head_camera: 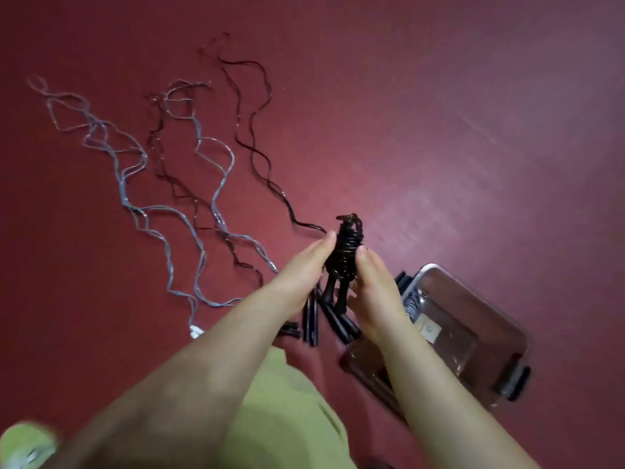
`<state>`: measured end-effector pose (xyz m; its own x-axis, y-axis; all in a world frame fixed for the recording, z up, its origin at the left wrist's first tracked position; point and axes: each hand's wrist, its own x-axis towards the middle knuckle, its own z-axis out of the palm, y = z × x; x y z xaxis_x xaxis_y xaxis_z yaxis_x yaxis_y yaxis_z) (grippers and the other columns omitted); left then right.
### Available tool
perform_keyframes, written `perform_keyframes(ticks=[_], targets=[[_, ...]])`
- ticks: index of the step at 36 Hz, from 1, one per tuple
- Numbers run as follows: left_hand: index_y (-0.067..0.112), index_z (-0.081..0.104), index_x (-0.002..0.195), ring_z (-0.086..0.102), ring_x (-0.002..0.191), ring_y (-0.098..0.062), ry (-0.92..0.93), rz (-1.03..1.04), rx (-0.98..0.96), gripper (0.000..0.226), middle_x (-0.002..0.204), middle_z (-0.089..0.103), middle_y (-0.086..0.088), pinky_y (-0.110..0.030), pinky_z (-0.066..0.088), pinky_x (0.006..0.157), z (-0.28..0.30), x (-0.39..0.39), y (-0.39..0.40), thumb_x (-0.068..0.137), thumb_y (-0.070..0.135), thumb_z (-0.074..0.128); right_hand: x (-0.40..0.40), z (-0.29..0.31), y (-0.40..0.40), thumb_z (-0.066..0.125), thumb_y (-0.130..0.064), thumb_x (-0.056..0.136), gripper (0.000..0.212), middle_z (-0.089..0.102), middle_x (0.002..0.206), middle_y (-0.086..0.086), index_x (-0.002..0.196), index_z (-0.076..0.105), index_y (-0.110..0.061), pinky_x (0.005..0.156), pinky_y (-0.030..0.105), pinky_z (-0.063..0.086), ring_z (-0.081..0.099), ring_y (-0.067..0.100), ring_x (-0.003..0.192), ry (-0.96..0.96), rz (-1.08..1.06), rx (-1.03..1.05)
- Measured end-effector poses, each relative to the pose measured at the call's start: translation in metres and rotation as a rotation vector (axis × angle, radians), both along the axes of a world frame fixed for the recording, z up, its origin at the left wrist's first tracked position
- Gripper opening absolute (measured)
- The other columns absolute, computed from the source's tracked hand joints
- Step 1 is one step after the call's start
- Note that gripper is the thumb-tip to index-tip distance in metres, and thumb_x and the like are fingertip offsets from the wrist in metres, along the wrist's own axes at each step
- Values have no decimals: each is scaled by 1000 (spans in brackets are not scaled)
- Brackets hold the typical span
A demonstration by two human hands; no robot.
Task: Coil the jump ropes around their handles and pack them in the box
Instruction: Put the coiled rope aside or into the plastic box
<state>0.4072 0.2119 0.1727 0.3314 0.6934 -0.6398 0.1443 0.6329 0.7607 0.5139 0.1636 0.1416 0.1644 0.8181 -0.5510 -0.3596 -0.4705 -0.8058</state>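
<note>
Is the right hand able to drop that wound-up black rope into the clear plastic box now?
Probably yes. The right hand grips the coiled black jump rope together with the left hand, and the clear plastic box sits open on the red floor right beside it, nothing between.

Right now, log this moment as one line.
left hand: grips black rope bundle | right hand: grips bundle | box: open, right | loose ropes: on floor

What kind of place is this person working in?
Probably a gym or sports hall: a smooth dark red floor, loose grey and black jump ropes laid out on it, and a clear plastic storage box.
</note>
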Motion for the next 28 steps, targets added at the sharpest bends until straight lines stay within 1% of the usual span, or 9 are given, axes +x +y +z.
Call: perform_keyframes(ticks=[4, 7, 10, 15, 18, 20, 22, 25, 28], targets=[[25, 42, 143, 28, 138, -9, 173, -339, -7, 59, 147, 37, 8, -30, 18, 111, -19, 47, 4, 95, 58, 35, 50, -30, -17, 52, -48, 92, 37, 71, 111, 4, 114, 64, -21, 95, 39, 50, 66, 23, 105, -92, -117, -75], [25, 42, 142, 27, 142, -19, 253, -582, 40, 58, 149, 38, 0, -34, 17, 117, -35, 92, -11, 97, 58, 30, 92, -56, -37, 58, -56, 85, 51, 70, 112, 8, 118, 62, -17, 97, 47, 50, 67, 25, 105, -169, -197, -174], [27, 46, 138, 28, 141, -26, 391, -770, 92, 72, 148, 40, -4, -42, 19, 117, -59, 125, -33, 86, 72, 26, 132, -82, -58, 56, -47, 92, 42, 68, 111, 7, 115, 59, -12, 95, 44, 50, 65, 22, 101, -335, -284, -325], [33, 48, 136, 36, 135, -26, 469, -716, 22, 99, 146, 44, -4, -40, 27, 112, -85, 144, -75, 56, 84, 20, 177, -134, -80, 56, -58, 82, 53, 70, 94, 7, 104, 63, -10, 87, 37, 49, 66, 23, 89, -473, -299, -558], [31, 45, 139, 33, 136, -27, 521, -787, -14, 72, 147, 42, -6, -38, 27, 111, -98, 141, -85, 82, 72, 29, 188, -172, -90, 55, -68, 70, 67, 71, 91, 5, 103, 65, -10, 79, 35, 50, 68, 24, 86, -485, -272, -626], [31, 46, 138, 35, 135, -27, 517, -782, 1, 70, 146, 44, -5, -40, 28, 111, -101, 139, -81, 83, 71, 30, 190, -184, -92, 60, -59, 80, 58, 70, 99, 5, 110, 62, -10, 75, 30, 46, 66, 22, 88, -470, -253, -631], [33, 46, 138, 36, 135, -26, 485, -734, 18, 89, 146, 44, -3, -43, 28, 112, -99, 138, -72, 65, 80, 25, 188, -183, -91, 59, -48, 89, 50, 67, 106, 5, 120, 58, -9, 67, 25, 46, 64, 18, 85, -416, -280, -618], [33, 41, 142, 32, 138, -22, 476, -704, 17, 92, 149, 40, 1, -44, 24, 114, -97, 136, -62, 65, 80, 24, 186, -180, -86, 53, -34, 98, 36, 60, 96, 4, 124, 53, -9, 46, 14, 42, 53, 10, 71, -330, -318, -560], [32, 41, 142, 28, 140, -24, 473, -722, 47, 69, 150, 39, -1, -40, 21, 115, -90, 132, -57, 86, 69, 27, 179, -166, -77, 54, -34, 97, 36, 64, 105, 5, 121, 58, -7, 65, 20, 44, 57, 11, 83, -346, -299, -475]])
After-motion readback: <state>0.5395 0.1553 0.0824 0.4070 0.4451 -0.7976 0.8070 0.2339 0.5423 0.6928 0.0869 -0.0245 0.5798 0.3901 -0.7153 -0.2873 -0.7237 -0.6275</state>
